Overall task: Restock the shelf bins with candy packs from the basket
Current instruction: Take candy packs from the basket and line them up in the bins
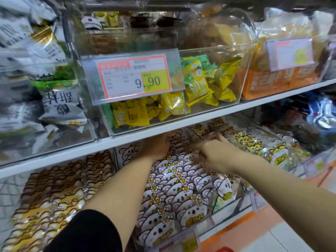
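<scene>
Rows of white koala-face candy packs [174, 195] stand upright in a clear bin [231, 200] on the lower shelf. My left hand [157, 145] reaches deep under the shelf edge, its fingers stretched forward against the rearmost packs. My right hand [211, 151] is just to the right of it over the same bin, blurred by motion. Its fingers curl round a few koala candy packs [192, 151] at the back of the row, and the thumb points up. Only a red sliver [224, 249] at the bottom edge may be the basket.
The white shelf board [127, 140] hangs low over both hands. Brown bear packs [54, 193] fill the left bin and yellow-animal packs [254, 144] the right one. Above sit clear bins of yellow snacks [174, 104] with a 9.90 price tag [134, 77].
</scene>
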`<state>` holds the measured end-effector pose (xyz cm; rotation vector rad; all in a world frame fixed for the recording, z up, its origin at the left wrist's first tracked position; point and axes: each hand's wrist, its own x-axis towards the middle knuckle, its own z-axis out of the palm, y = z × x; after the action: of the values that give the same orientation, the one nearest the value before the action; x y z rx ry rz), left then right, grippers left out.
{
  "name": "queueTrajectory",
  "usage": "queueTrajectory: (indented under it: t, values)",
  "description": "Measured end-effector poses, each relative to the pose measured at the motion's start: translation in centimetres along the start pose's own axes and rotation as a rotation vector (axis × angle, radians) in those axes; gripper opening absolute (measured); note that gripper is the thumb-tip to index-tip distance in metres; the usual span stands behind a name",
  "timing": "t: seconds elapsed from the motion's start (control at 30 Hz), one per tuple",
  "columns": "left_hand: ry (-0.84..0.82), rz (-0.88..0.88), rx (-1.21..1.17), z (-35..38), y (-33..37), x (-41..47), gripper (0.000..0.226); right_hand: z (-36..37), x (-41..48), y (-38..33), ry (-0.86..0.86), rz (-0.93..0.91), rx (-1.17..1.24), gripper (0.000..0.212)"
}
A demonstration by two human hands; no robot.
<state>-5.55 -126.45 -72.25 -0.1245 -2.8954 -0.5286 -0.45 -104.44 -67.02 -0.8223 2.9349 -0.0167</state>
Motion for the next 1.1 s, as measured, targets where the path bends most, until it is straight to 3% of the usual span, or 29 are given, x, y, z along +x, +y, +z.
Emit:
queueTrajectory:
  t: [0.13, 0.23, 0.33, 0.43, 0.53, 0.63, 0.7, 0.77, 0.83, 0.97, 1.1]
  values:
    - [-0.081, -0.083, 0.007, 0.5, -0.4, 1.1, 0.041, -0.3, -4.0, -0.6, -0.034, -0.037, 0.068, 0.036]
    - [-0.168, -0.117, 0.064, 0.8, 0.0, 1.4, 0.044, 0.6, -4.2, -0.9, -0.096, -0.087, 0.046, 0.043]
    - [-0.219, -0.083, 0.146, 1.5, 0.6, 1.2, 0.044, 2.9, -3.0, -0.5, -0.031, -0.079, -0.043, 0.052]
    - [-0.256, -0.095, 0.134, 1.4, 0.9, 1.5, 0.044, 4.5, -2.4, -0.1, 0.146, -0.084, -0.029, 0.070]
    - [-0.214, -0.089, 0.117, -0.1, 2.2, 0.4, 0.047, 3.4, -3.5, -0.3, 0.326, -0.056, 0.265, 0.051]
    - [-0.082, 0.004, 0.080, -2.2, 5.3, -3.1, 0.040, 2.1, -7.5, -0.3, 0.684, 0.030, 0.495, 0.042]
    - [-0.158, 0.142, -0.046, -2.7, 7.2, -6.4, 0.031, 2.8, -11.0, -1.0, 0.846, 0.104, 0.566, 0.037]
    - [-0.349, 0.254, -0.124, -2.4, 8.6, -9.8, 0.031, 4.9, -13.2, -2.2, 0.788, 0.156, 0.588, 0.040]
    - [-0.439, 0.318, -0.047, -1.6, 9.0, -11.4, 0.035, 7.3, -13.4, -3.0, 0.628, 0.192, 0.524, 0.061]
    - [-0.384, 0.320, 0.139, -1.0, 9.3, -12.2, 0.031, 7.5, -11.6, -3.3, 0.541, 0.334, 0.358, 0.065]
    - [-0.361, 0.346, 0.246, -0.3, 9.1, -12.3, 0.042, 6.9, -10.2, -2.8, 0.415, 0.347, 0.203, 0.067]
